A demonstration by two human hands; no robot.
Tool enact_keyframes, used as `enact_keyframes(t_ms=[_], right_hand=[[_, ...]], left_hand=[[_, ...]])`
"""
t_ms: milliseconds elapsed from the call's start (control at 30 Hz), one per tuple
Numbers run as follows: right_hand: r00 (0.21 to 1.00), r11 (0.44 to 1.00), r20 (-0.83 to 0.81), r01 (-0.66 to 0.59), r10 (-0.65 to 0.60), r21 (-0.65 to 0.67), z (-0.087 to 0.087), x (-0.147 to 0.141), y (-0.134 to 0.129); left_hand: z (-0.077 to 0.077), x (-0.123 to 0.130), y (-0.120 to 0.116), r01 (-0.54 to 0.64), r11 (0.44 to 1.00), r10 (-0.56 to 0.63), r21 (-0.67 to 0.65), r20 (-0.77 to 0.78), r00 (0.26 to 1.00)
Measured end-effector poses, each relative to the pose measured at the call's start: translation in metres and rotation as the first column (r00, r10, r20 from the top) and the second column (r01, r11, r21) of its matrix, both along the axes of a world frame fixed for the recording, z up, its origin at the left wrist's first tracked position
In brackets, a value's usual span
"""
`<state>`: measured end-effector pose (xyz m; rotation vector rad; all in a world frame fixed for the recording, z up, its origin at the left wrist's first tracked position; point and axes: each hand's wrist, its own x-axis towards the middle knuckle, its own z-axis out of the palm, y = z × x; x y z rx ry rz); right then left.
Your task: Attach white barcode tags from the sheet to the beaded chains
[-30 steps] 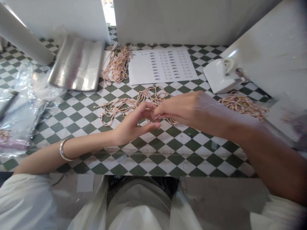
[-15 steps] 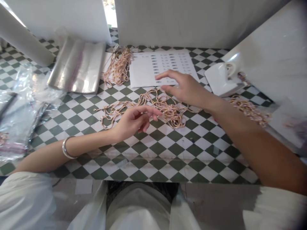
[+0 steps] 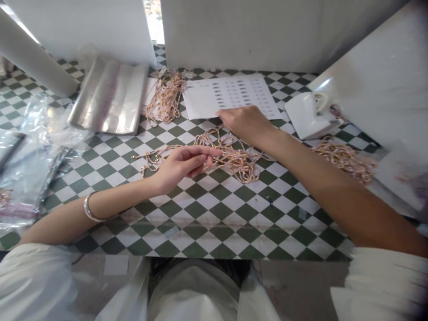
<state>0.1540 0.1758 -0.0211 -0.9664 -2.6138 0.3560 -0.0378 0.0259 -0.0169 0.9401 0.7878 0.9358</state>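
Note:
My right hand is pinched at the near edge of a white sheet of printed labels; its fingertips overlap that edge. My left hand is over a loose heap of pink and gold beaded strands. Its index finger points right while the thumb presses against the curled fingers, and whatever may be between them is hidden. Bead strands with small gold clasps come out to the left from behind this hand. A silver bangle circles my left wrist.
A stack of clear plastic bags lies back left, beside another bundle of beaded strands. A white tape dispenser stands at right, near more strands. Filled plastic bags lie far left. White panels border the table.
My right hand has closed from spread fingers into a pinch at the label sheet's near edge. The sheet has tilted slightly. My left hand has moved slightly left, its thumb now against the fingers.

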Motion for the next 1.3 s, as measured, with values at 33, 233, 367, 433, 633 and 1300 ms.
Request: enact_keyframes(t_ms=[33,233,367,433,633,1300], right_hand=[[0.999,0.997,0.013,0.033,-0.034,0.071,0.005,0.005,-0.004],[0.998,0.886,0.005,0.055,-0.065,0.461,0.04,0.056,-0.083],[0.95,0.587,0.211,-0.309,0.231,0.748,0.037,0.089,-0.151],[0.941,0.65,0.253,-0.338,0.225,0.68,0.028,0.097,-0.171],[0.96,0.967,-0.228,-0.106,0.16,0.232,0.026,0.081,-0.173],[0.921,0.967,-0.372,-0.017,0.113,0.252,0.038,0.005,-0.157]], left_hand=[[0.001,-0.001,0.001,-0.006,1.0,0.006,-0.029,-0.013,1.0],[0.007,-0.01,0.011,-0.088,0.982,0.078,-0.164,-0.068,0.995],[0.004,-0.01,0.013,-0.138,0.99,0.127,-0.027,-0.257,0.958],[0.002,-0.007,0.01,-0.131,0.989,0.145,0.064,-0.38,0.913],[0.003,0.005,-0.007,0.05,0.896,0.166,0.442,-0.437,0.884],[0.008,0.01,-0.02,0.233,0.255,0.573,0.938,-0.341,0.745]])
